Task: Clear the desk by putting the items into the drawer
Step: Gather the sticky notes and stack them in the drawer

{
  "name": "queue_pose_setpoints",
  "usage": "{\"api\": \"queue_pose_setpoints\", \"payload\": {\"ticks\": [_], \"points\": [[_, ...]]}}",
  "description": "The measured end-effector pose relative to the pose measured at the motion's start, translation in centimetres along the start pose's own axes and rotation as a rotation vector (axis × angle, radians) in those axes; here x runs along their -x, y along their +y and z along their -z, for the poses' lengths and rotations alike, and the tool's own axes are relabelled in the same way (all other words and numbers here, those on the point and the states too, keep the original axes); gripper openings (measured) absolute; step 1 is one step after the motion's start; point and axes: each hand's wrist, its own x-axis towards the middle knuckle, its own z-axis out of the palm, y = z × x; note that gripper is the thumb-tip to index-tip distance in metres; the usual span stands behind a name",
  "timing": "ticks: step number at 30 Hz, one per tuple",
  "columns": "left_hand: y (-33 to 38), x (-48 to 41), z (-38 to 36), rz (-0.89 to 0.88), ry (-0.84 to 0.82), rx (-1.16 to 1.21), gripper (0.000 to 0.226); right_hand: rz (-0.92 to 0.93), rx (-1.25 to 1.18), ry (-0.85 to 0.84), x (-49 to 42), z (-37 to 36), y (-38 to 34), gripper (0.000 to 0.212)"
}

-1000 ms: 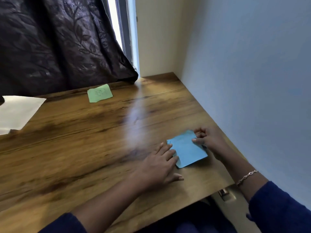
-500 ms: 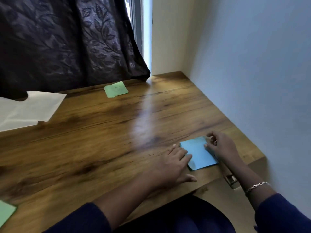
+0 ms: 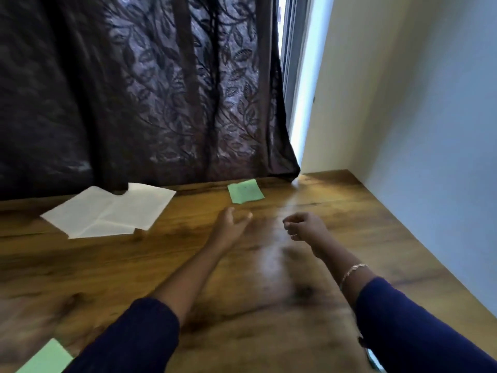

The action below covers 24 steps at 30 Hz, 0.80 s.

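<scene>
So the wooden desk is taking up most of the view, and both arms are sticking out over it in navy sleeves. The left hand is hovering just above the wood with its fingers loose and spread apart, holding nothing. It's pointing toward a green sticky note that is lying flat near the back edge, just beyond the fingertips and not touching them. The right hand is hovering beside the left one, a little apart, knuckles up and fingers curled in toward the palm. It's a bit blurry, but nothing is showing inside that curl. A thin chain bracelet is sitting on the right wrist just ahead of the sleeve cuff. Off to the left, a creased white sheet of paper is lying on the desk with its far edge tucked under the hem of a dark leaf-pattern curtain, which is hanging along the back of the desk. A second green note is poking in at the bottom left corner, near the front edge, partly cut off by the frame. On the right the desk is butting up against a pale wall, and a bright strip of window is showing between the curtain and the wall.
</scene>
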Motion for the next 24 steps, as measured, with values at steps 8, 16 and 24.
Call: {"api": "queue_pose_setpoints", "payload": {"ticks": [8, 16, 24], "points": [[0.9, -7.4, 2.0, 0.243, -0.01, 0.498, 0.043, -0.211, -0.306, 0.049, -10.5, -2.2, -2.7, 0.032], [0.7, -11.9, 0.9, 0.436, -0.033, 0.74, 0.044, -0.171, -0.157, 0.074, -16.2, -4.9, -2.2, 0.011], [-0.1, -12.1, 0.7, 0.465, -0.068, 0.814, 0.055, -0.232, -0.188, 0.099, -15.0, -5.9, -2.7, 0.02]]}}
